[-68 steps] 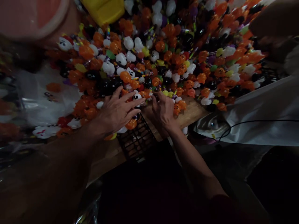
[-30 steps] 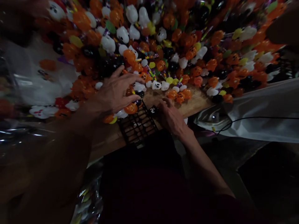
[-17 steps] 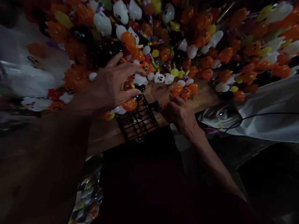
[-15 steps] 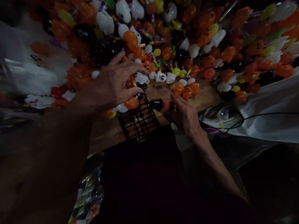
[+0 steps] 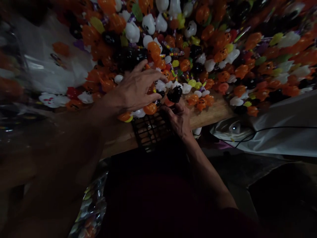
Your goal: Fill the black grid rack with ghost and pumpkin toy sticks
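Observation:
My left hand [image 5: 137, 87] is spread over the front of a heap of small plastic toys, thumb and forefinger apart. Beside its fingertips lie a white toy [image 5: 160, 86] and an orange toy [image 5: 150, 109]. Closed from below around a black and orange plastic toy [image 5: 174, 95] is my right hand [image 5: 181, 120], its black part pointing up. Under and between my hands, a black plastic grid tray [image 5: 146, 132] rests at the edge of the wooden table [image 5: 213, 110]. The fingers under the right-hand toy are partly hidden.
Ghost and pumpkin toys pile up across the back, with an orange cluster [image 5: 201, 103] at the front. A clear plastic bag [image 5: 61, 62] stands at left. White sheeting [image 5: 279, 124] with a black cable [image 5: 284, 127] hangs at right. A bag of toys [image 5: 88, 211] is low down.
My right hand has moved left and up, bringing the black and orange toy closer to the left hand and turning it upright. My left hand keeps its spread pose. The view has shifted.

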`<control>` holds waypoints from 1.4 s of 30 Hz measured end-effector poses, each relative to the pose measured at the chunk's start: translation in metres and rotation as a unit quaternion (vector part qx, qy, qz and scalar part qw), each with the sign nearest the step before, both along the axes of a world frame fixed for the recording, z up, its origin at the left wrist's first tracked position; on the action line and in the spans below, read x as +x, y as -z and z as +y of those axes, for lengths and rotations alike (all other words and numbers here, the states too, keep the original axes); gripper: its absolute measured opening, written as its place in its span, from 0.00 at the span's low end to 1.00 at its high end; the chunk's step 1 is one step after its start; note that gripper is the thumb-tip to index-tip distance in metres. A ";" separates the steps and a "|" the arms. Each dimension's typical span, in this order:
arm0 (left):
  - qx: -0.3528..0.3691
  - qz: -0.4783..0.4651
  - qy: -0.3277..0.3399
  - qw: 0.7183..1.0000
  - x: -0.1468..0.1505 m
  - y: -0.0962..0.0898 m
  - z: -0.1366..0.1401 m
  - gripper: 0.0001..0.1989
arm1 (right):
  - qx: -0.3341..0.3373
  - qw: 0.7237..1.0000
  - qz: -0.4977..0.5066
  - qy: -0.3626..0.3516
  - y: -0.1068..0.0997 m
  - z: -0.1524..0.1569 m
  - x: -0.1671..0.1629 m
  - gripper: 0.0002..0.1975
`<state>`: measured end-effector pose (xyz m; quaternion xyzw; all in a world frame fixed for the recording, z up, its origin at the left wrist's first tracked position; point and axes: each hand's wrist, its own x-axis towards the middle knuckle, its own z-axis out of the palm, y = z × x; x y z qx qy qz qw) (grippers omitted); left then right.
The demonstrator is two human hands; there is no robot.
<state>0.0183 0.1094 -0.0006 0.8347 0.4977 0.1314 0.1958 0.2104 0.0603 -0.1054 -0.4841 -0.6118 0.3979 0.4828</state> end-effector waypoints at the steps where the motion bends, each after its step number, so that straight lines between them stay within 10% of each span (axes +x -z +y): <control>1: 0.004 -0.005 0.001 1.000 0.000 0.002 0.001 0.24 | 0.010 1.000 -0.028 0.010 0.001 -0.001 0.001 0.10; 10: 0.001 -0.005 -0.001 1.000 0.007 -0.005 -0.005 0.22 | 0.121 0.963 -0.239 -0.013 0.003 -0.005 0.010 0.09; 22: 0.007 0.020 0.001 1.000 0.009 -0.022 -0.019 0.21 | 0.193 0.964 -0.180 -0.042 -0.002 0.004 0.012 0.06; 27: 0.022 0.043 0.061 0.997 -0.002 -0.014 -0.026 0.43 | 0.162 0.967 -0.188 -0.058 -0.005 0.008 0.011 0.06; 42: 0.087 0.011 0.053 0.995 -0.003 0.009 -0.008 0.33 | 0.073 0.954 -0.237 -0.169 -0.013 0.017 0.016 0.12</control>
